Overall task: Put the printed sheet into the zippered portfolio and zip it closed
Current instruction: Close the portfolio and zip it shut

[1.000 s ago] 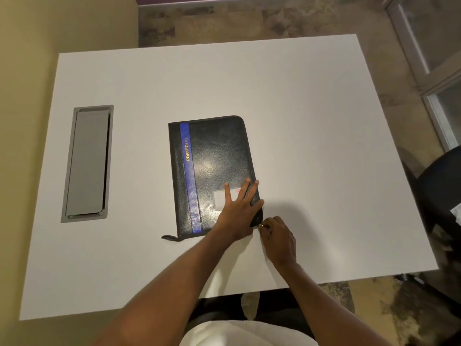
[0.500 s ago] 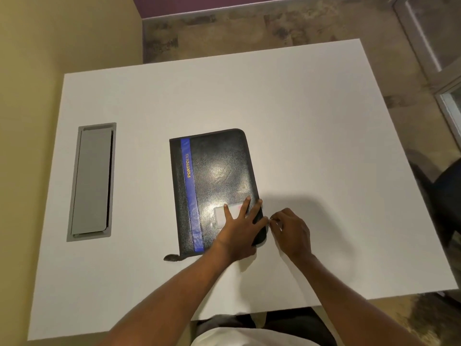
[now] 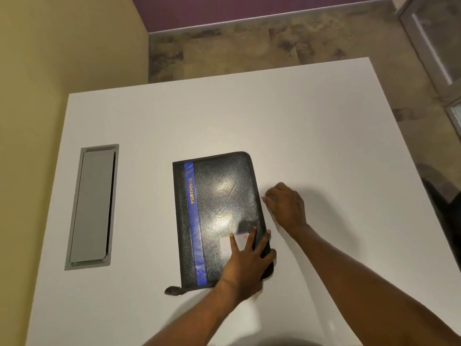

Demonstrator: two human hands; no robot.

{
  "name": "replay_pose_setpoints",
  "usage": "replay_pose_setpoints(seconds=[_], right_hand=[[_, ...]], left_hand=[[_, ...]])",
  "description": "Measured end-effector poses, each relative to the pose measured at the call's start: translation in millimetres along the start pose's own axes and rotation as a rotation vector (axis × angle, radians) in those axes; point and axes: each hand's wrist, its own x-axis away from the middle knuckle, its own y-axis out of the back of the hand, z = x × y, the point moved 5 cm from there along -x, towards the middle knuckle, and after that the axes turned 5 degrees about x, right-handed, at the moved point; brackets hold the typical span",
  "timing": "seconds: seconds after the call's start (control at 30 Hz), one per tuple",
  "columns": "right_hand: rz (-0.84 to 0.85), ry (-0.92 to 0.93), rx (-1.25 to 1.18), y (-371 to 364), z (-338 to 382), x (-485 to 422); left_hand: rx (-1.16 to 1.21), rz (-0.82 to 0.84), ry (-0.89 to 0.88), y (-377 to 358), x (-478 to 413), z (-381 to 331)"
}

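Observation:
A black zippered portfolio [image 3: 219, 211] with a blue stripe and yellow lettering lies closed and flat on the white table [image 3: 311, 136]. My left hand [image 3: 245, 267] presses flat on its near right corner, fingers spread over a small clear label window. My right hand [image 3: 287, 204] is at the middle of the portfolio's right edge, fingers pinched on the small metal zipper pull [image 3: 262, 199]. The printed sheet is not visible.
A grey cable hatch [image 3: 91, 207] is set into the table at the left. A short black strap [image 3: 172, 290] sticks out from the portfolio's near left corner. A dark chair [image 3: 446, 196] stands off the table's right edge.
My right hand has run the zipper pull from the near right corner up along the portfolio's right edge, away from me. My left hand stays pressed on the near right corner.

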Motion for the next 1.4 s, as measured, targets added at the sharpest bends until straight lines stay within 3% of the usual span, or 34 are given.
replay_pose_setpoints(seconds=[0.2, 0.33, 0.47, 0.6, 0.67, 0.83, 1.0, 1.1, 1.4], right_hand=[[0.003, 0.016, 0.008, 7.7, 10.0, -57.8], [-0.009, 0.033, -0.007, 12.5, 17.2, -92.0], [0.007, 0.044, -0.03, 15.2, 25.4, -120.2], [0.063, 0.046, -0.047, 12.5, 25.0, -128.5], [0.072, 0.042, -0.067, 11.7, 21.9, -127.6], [0.107, 0.05, -0.066, 8.4, 20.1, -127.1], [0.099, 0.052, -0.101, 3.5, 19.1, -127.0], [0.08, 0.056, -0.122, 0.8, 17.2, -129.0], [0.043, 0.139, -0.201, -1.7, 15.9, -152.2]], left_hand=[[0.047, -0.016, 0.023, 1.7, -0.5, -0.7], [0.044, 0.062, 0.016, -1.2, -6.0, -1.8], [-0.031, 0.018, 0.03, 10.4, -2.1, 2.5], [0.072, -0.093, -0.055, 10.5, -7.3, 10.9], [0.18, -0.234, 0.009, 30.5, -13.9, 37.4], [0.431, -0.572, 0.369, 82.2, -33.9, 166.4], [0.57, -0.635, 0.61, 96.2, -56.7, 259.9], [0.675, -0.618, 0.658, 88.5, -68.1, 275.1], [0.752, -0.816, 0.627, 79.7, -71.8, 273.8]])
